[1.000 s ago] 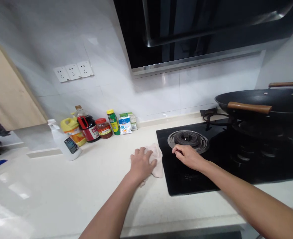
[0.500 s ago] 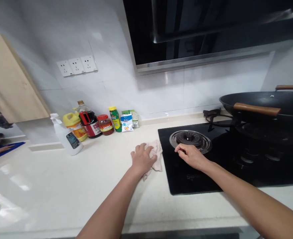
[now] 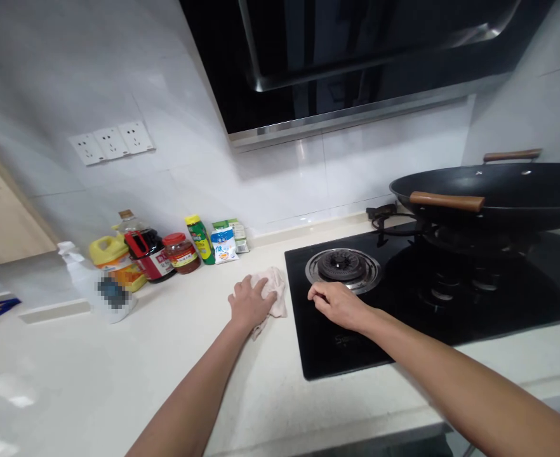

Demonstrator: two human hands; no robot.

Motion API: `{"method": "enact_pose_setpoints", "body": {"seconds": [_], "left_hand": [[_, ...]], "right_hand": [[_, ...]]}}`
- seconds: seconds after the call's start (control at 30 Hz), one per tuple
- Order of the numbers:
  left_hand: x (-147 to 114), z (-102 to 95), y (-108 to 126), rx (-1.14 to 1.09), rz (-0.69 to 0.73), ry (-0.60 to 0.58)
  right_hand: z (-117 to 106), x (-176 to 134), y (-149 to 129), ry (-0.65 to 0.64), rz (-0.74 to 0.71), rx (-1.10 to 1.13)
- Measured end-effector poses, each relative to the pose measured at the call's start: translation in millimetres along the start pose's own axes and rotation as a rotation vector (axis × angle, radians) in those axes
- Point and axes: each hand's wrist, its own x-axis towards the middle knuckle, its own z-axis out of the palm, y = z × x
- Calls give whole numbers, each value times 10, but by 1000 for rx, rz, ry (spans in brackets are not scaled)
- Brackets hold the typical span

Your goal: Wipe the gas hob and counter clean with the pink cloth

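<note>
My left hand lies on a crumpled pale pink cloth on the white countertop, beside the hob's left edge. Its fingers are spread, some over the cloth and some past its left side; the palm hides part of the cloth. Over the front of the left burner, my right hand is loosely curled with the fingers closed, and nothing shows in it. The black glass hob passes beneath my right wrist.
A black wok with wooden handles sits on the right burner. Along the wall stand a white spray bottle, a yellow jug, a dark sauce bottle, a red-lidded jar, a green canister and seasoning packets. A range hood hangs above.
The view has swung to the right, so everything appears further left. Both hands and the cloth keep about the same place by the hob.
</note>
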Motion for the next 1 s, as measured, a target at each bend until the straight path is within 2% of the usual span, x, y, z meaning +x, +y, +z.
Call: {"method": "enact_pose_setpoints", "body": {"seconds": [0.27,0.43,0.53,0.63,0.8,0.9,1.0], "left_hand": [[206,50,97,56,55,19],[-16,-32,122,72,174,-33],[-247,-134,167,86,281,-65],[-407,-257,207,73,330,-108],[-388,-400,157,-28,350,-210],[-328,-388,65,-105,340,-180],[-319,-357,-39,-126,349,-130]], "right_hand": [[-10,32,-5,-34,24,-27],[0,47,54,-43,-3,4],[8,50,89,-45,-16,16],[7,48,101,-52,1,25],[11,39,50,-86,106,58],[-4,70,-29,-156,128,13],[-61,185,-160,-264,64,-67]]}}
